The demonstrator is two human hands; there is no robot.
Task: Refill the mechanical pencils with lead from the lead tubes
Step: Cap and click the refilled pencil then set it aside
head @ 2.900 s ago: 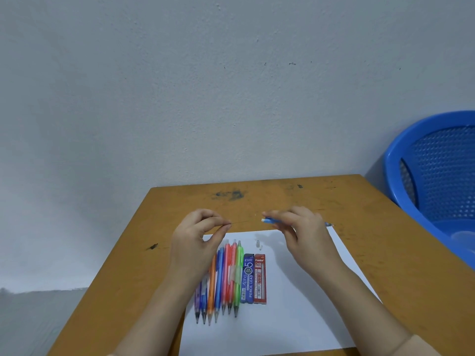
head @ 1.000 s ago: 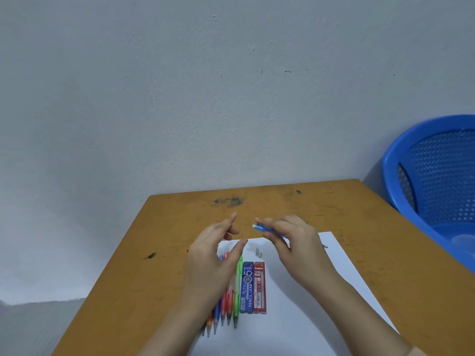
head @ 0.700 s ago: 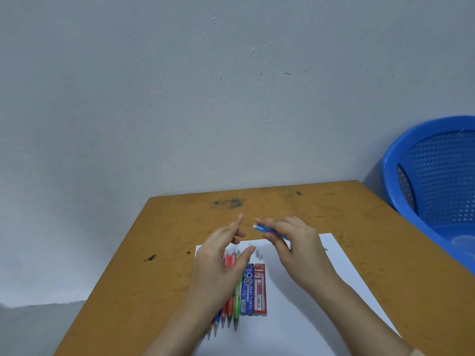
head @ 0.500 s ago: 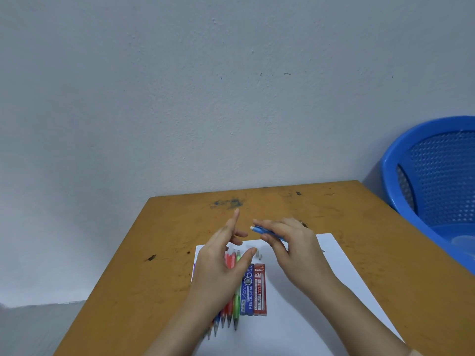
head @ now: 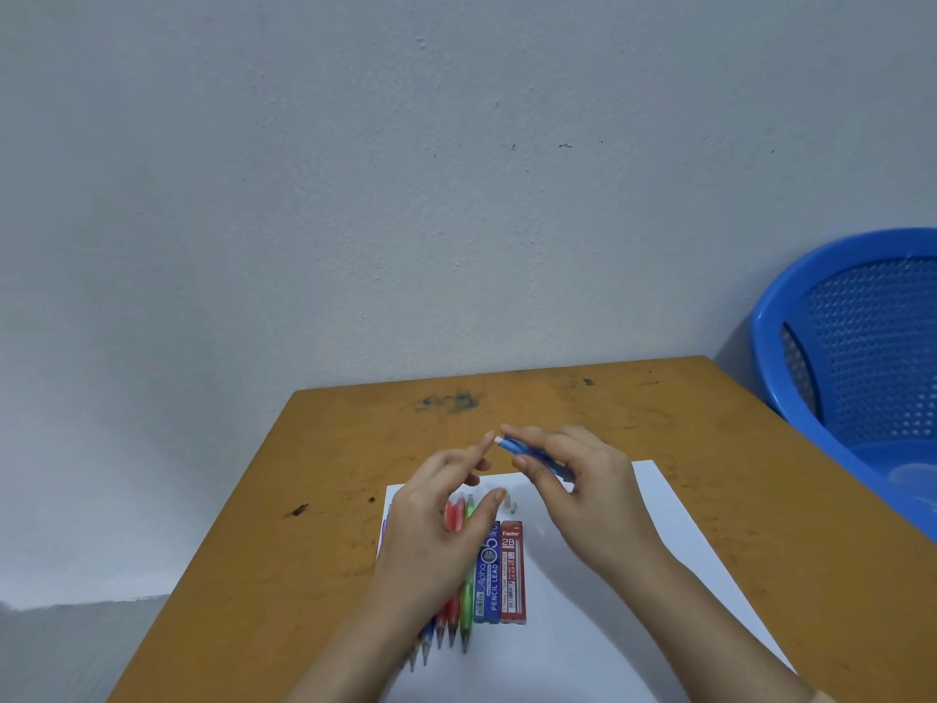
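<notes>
We find the right hand (head: 583, 479) raised above the orange-brown wooden table (head: 304, 575), its fingers and thumb curled round the barrel of a blue plastic mechanical pencil (head: 527, 451). The pencil lies almost level, with its white rear end pointing to the left and its far end hidden behind the hand. The left hand (head: 441, 525) is spread wide. Its index finger is stretched out with the tip at the pencil's white end, and the thumb stands well apart below it. We cannot tell whether a lead lies between fingertip and pencil. A white rectangular paper sheet (head: 608, 626) lies on the table beneath both hands. On it lies a row of coloured plastic mechanical pencils (head: 454, 517), side by side with their tips toward us and partly covered by the left hand. The green pencil (head: 467, 601) is the rightmost of the row. Just beside it lies a flat blue lead tube (head: 488, 575) marked PENCIL LEAD, and touching that on its right is a flat red lead tube (head: 512, 575) marked 2B. A small whitish piece (head: 512, 506) lies on the paper beyond the tubes. A blue perforated plastic basket (head: 862, 347) stands past the table's right edge, against the pale grey wall (head: 355, 195).
</notes>
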